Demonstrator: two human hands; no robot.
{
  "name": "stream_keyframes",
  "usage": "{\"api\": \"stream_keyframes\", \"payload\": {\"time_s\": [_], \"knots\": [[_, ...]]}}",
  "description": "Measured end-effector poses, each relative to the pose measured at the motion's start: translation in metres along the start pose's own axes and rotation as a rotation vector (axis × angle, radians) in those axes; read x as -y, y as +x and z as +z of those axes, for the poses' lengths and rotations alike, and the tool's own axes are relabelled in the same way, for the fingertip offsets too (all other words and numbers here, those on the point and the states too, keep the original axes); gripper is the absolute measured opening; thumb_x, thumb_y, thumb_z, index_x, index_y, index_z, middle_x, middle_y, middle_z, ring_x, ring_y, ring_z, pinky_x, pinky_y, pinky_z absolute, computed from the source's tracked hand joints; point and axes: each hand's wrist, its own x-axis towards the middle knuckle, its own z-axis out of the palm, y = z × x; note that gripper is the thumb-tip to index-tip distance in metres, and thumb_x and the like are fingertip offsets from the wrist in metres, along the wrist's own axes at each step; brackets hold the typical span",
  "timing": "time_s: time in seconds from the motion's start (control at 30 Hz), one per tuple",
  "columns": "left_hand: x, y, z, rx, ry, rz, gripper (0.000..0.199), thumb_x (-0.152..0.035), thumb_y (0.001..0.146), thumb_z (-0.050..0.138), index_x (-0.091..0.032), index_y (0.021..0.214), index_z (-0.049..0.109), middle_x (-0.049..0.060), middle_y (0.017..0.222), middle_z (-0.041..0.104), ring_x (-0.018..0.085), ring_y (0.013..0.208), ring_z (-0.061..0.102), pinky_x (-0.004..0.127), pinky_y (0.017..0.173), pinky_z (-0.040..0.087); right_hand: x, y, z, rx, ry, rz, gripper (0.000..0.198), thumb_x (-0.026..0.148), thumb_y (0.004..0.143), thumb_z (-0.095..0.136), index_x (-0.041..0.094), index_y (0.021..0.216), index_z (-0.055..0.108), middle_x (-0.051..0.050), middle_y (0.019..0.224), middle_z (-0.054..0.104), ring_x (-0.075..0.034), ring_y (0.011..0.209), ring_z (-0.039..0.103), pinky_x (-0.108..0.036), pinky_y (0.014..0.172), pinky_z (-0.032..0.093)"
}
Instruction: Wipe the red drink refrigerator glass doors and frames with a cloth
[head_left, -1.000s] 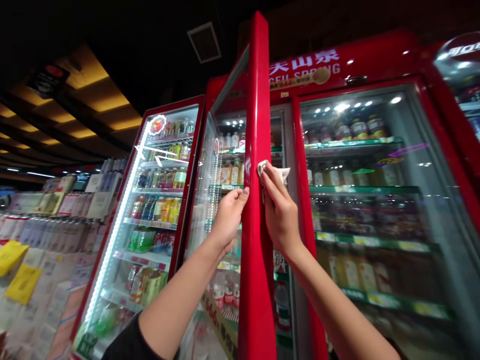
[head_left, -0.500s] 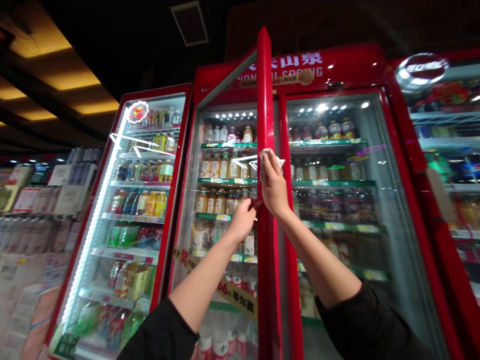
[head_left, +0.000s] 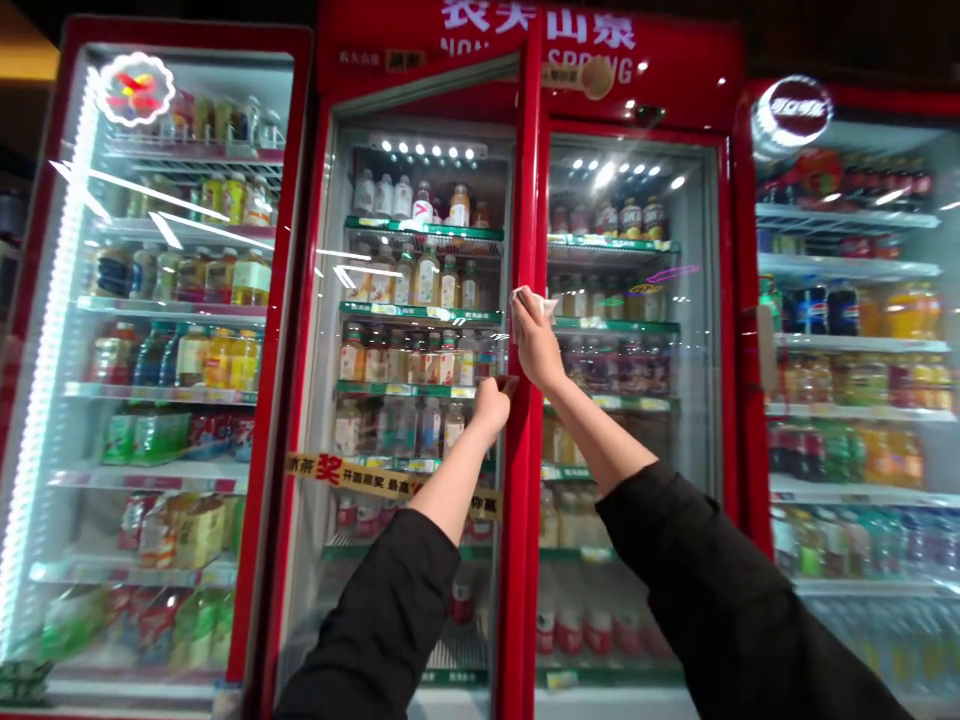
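In the middle stands a glass drinks-fridge door with a red frame [head_left: 529, 190], swung partly open. My right hand [head_left: 538, 350] presses a crumpled white cloth [head_left: 547, 305] against the door's red edge at mid height. Lower and to the left, my left hand [head_left: 493, 406] has its fingers closed on the inner edge of the same door frame. What part its fingertips grip is partly hidden. Behind the glass, bottled drinks [head_left: 405, 355] stand in rows on shelves.
A lit drinks fridge [head_left: 274, 400] stands on the left, and another fridge [head_left: 757, 420] stands on the right. The middle fridge's second door [head_left: 724, 300] is closed. A yellow printed strip [head_left: 390, 482] crosses the left glass.
My view has tilted down and turned right. The door appears less widely open. The cloth stays on the door's edge beneath my right hand, and my left hand still holds the frame.
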Motion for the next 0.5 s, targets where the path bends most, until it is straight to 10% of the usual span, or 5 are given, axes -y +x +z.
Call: {"api": "stream_keyframes", "payload": {"time_s": [0.2,0.5], "knots": [[0.023,0.026,0.013,-0.032,0.094,-0.041,0.012,-0.022,0.098,0.074,-0.013,0.093,0.08,0.011,0.097,0.084,0.024,0.095,0.074,0.037,0.096,0.056,-0.036,-0.043,0.008,0.101,0.005,-0.045,0.061,0.022,0.107,0.037,0.023,0.166,0.051,-0.008,0.182,0.036,-0.025,0.17,0.03,-0.054,0.139,0.03],[0.041,0.053,0.019,-0.005,0.221,-0.039,0.009,-0.019,0.099,0.076,-0.013,0.1,0.083,0.015,0.109,0.085,0.024,0.103,0.077,0.035,0.098,0.055,-0.063,-0.007,0.019,0.134,-0.057,-0.007,0.061,0.02,0.109,0.032,0.027,0.166,0.05,-0.002,0.183,0.033,-0.027,0.17,0.031,-0.056,0.137,0.033]]}}
